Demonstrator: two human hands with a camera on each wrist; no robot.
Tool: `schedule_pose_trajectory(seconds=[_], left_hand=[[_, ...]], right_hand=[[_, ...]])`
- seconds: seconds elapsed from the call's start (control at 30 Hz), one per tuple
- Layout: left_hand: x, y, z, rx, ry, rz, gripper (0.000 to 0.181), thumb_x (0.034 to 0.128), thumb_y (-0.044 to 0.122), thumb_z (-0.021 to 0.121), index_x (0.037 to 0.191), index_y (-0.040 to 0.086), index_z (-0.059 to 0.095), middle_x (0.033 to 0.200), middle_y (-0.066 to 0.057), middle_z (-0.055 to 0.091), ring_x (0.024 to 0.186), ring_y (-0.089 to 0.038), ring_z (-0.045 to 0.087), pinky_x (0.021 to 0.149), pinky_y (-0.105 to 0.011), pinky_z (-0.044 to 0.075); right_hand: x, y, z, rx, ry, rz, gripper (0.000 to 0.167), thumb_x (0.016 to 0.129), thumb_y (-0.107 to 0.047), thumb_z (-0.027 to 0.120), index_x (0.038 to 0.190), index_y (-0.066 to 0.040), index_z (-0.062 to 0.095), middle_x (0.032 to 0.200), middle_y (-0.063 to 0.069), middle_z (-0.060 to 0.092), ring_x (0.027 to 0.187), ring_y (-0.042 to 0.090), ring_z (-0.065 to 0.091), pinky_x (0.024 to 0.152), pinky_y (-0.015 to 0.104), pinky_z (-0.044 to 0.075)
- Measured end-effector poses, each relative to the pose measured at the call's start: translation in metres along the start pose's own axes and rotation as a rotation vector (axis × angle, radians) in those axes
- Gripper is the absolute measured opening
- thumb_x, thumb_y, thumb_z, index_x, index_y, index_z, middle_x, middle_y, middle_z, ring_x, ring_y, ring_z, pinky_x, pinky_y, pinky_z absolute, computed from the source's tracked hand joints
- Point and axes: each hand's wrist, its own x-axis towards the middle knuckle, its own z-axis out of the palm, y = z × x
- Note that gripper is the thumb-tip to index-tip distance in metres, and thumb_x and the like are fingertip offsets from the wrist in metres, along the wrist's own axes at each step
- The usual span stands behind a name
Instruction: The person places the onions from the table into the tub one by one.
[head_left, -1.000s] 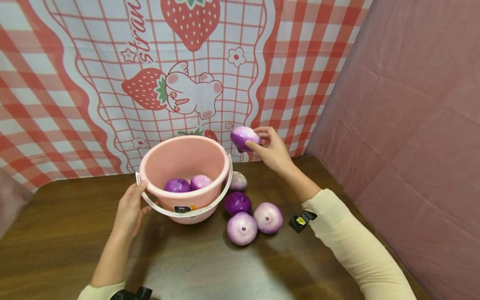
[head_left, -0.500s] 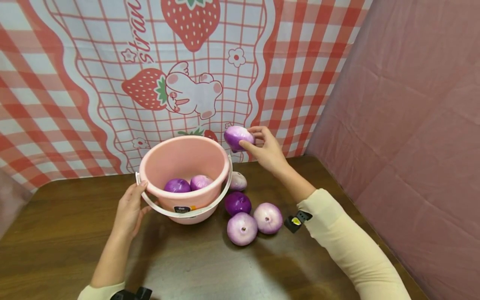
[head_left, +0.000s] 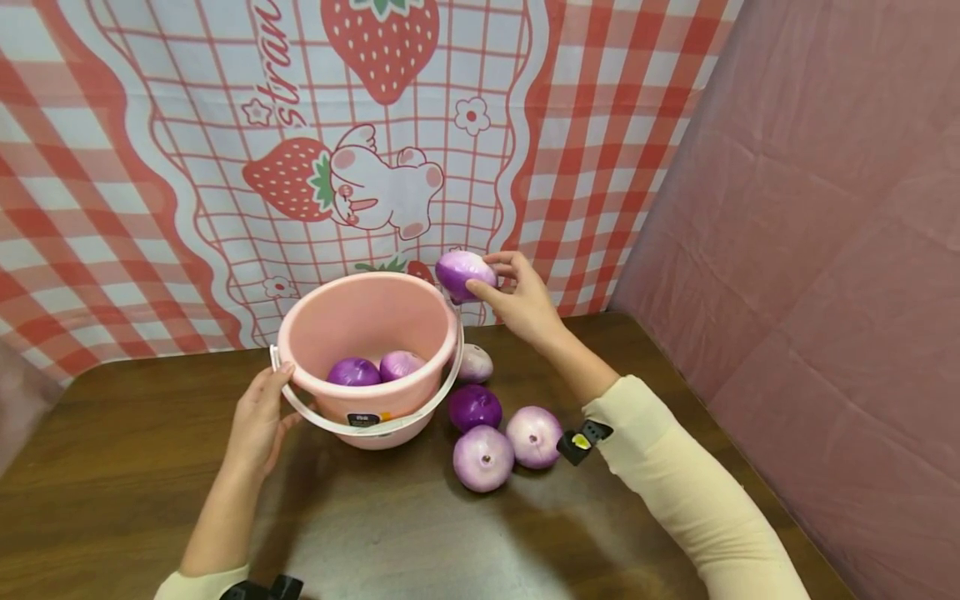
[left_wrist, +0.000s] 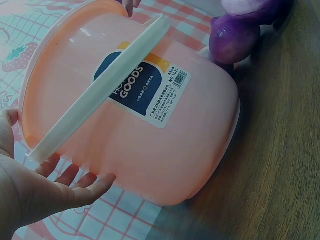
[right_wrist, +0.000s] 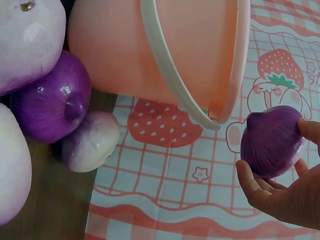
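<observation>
A pink bucket point(head_left: 375, 392) with a white handle point(left_wrist: 100, 90) stands on the table. Two purple onions point(head_left: 354, 372) are visible inside it. My left hand point(head_left: 258, 417) holds the bucket's left rim, thumb over the edge and fingers against the outer wall. With thumb and fingers, my right hand point(head_left: 525, 304) pinches a purple-and-white onion point(head_left: 463, 275) in the air, just right of the bucket's far right rim. In the right wrist view this onion point(right_wrist: 272, 141) shows its dark purple pointed end.
Several onions lie on the table right of the bucket: a small pale one point(head_left: 476, 364), a dark purple one point(head_left: 476, 408) and two light ones point(head_left: 483, 459). A strawberry-patterned cloth point(head_left: 382, 175) hangs behind. Pink fabric point(head_left: 795, 208) covers the right side.
My right hand has moved left with the onion, bringing it close to the bucket's rim. My left hand, the bucket and the onions on the table have stayed put.
</observation>
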Motion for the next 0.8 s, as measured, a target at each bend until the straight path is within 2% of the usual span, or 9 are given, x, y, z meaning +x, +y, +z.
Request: schedule_pose_trajectory(seconds=[0.13,0.37,0.63,0.8], left_hand=[[0.0,0.0,0.0,0.006,0.003,-0.006,0.01,0.0964,0.03,0.049,0.1,0.022,0.054,0.097,0.011,0.052,0.098,-0.004,0.048,0.074,-0.022,0.057],[0.0,-0.001,-0.001,0.009,-0.009,-0.001,0.009,0.0969,0.029,0.049,0.1,0.023,0.054,0.096,0.012,0.053,0.099,-0.004,0.047,0.074,-0.022,0.057],[0.0,-0.001,-0.001,0.007,-0.007,0.003,0.008,0.0967,0.03,0.049,0.098,0.024,0.055,0.095,0.012,0.053,0.097,-0.004,0.048,0.074,-0.022,0.057],[0.0,0.0,-0.001,0.014,-0.011,0.004,0.011,0.0964,0.031,0.049,0.1,0.022,0.053,0.094,0.012,0.053,0.097,-0.005,0.049,0.076,-0.022,0.057]], right_hand=[[0.0,-0.002,0.002,-0.001,0.004,-0.001,0.047,0.085,-0.029,0.069,0.124,-0.013,0.048,0.126,0.01,0.055,0.081,0.019,0.06,0.062,0.027,0.053],[0.002,-0.005,0.006,0.016,0.002,0.002,0.045,0.085,-0.03,0.069,0.122,-0.015,0.048,0.124,0.011,0.055,0.09,0.023,0.063,0.069,0.026,0.054],[0.003,-0.008,0.011,0.008,-0.008,0.002,0.047,0.085,-0.03,0.069,0.124,-0.014,0.048,0.126,0.011,0.056,0.104,0.027,0.062,0.079,0.032,0.056],[0.004,-0.01,0.014,0.03,-0.021,0.016,0.046,0.085,-0.03,0.069,0.124,-0.016,0.048,0.127,0.009,0.056,0.101,0.025,0.063,0.073,0.03,0.056]])
